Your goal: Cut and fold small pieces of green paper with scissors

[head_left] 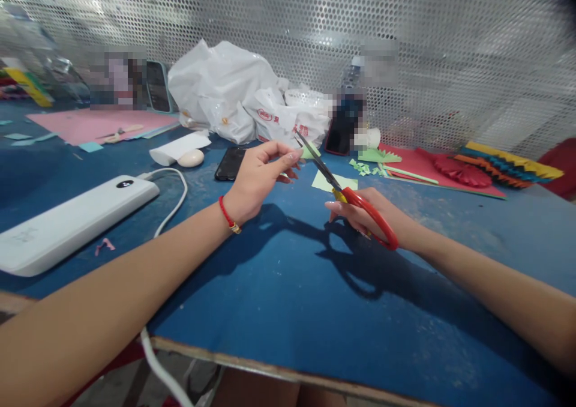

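Observation:
My right hand is closed round the red handles of a pair of scissors, whose blades point up and left and stand slightly apart. My left hand, with a red bracelet at the wrist, is raised above the blue table and pinches a small piece of light green paper at the blade tips. A pale green paper square lies flat on the table just under the scissors.
A white power bank with a cable lies at left. A black phone, white plastic bags, pink paper, red paper with folded coloured fans and green scraps sit behind. A perforated metal wall closes the back.

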`<control>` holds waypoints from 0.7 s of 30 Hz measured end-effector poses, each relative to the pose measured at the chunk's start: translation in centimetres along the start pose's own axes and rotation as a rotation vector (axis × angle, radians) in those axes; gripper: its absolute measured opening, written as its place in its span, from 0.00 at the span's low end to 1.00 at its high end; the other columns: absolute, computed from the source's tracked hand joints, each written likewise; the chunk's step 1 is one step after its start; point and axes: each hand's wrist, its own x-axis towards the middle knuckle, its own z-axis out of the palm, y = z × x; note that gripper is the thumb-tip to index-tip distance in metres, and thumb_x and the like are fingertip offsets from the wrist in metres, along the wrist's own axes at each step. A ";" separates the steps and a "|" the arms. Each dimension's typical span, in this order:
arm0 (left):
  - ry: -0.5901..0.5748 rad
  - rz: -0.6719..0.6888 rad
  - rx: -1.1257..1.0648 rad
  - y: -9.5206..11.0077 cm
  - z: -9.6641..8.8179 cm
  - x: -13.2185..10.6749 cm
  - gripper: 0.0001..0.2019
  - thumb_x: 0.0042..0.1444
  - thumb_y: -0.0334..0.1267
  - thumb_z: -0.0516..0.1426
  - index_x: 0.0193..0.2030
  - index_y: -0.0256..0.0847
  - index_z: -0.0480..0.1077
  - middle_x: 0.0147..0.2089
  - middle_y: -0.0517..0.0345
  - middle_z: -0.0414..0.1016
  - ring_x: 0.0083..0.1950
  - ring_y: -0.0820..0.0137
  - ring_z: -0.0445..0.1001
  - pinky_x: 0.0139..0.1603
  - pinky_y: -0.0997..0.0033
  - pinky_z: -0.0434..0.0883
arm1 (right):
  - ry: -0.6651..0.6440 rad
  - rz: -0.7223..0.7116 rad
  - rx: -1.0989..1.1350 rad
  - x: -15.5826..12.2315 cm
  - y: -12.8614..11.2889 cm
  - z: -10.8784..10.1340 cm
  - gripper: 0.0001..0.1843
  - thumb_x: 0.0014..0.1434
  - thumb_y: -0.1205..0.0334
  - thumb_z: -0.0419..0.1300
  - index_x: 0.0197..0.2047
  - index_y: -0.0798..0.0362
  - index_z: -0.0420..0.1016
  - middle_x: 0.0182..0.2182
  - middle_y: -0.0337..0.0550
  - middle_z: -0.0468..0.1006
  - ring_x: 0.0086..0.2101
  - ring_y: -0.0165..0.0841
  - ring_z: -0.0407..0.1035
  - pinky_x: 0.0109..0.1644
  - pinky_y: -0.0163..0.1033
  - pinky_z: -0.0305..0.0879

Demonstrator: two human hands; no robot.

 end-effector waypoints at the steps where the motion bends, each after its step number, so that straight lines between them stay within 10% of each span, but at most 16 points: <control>1: 0.000 -0.001 0.003 0.0 0.0 0.0 0.14 0.50 0.47 0.66 0.30 0.37 0.72 0.29 0.59 0.74 0.29 0.75 0.72 0.28 0.78 0.71 | -0.001 0.004 -0.007 0.0 0.0 0.0 0.28 0.61 0.38 0.53 0.25 0.55 0.70 0.12 0.32 0.59 0.15 0.25 0.56 0.21 0.33 0.54; 21: -0.025 -0.008 -0.008 0.1 -0.2 0.0 0.13 0.52 0.45 0.65 0.30 0.37 0.72 0.29 0.60 0.72 0.29 0.75 0.71 0.29 0.78 0.70 | 0.005 -0.008 0.082 0.3 1.4 0.4 0.23 0.59 0.42 0.59 0.29 0.56 0.75 0.13 0.31 0.60 0.15 0.24 0.56 0.20 0.31 0.51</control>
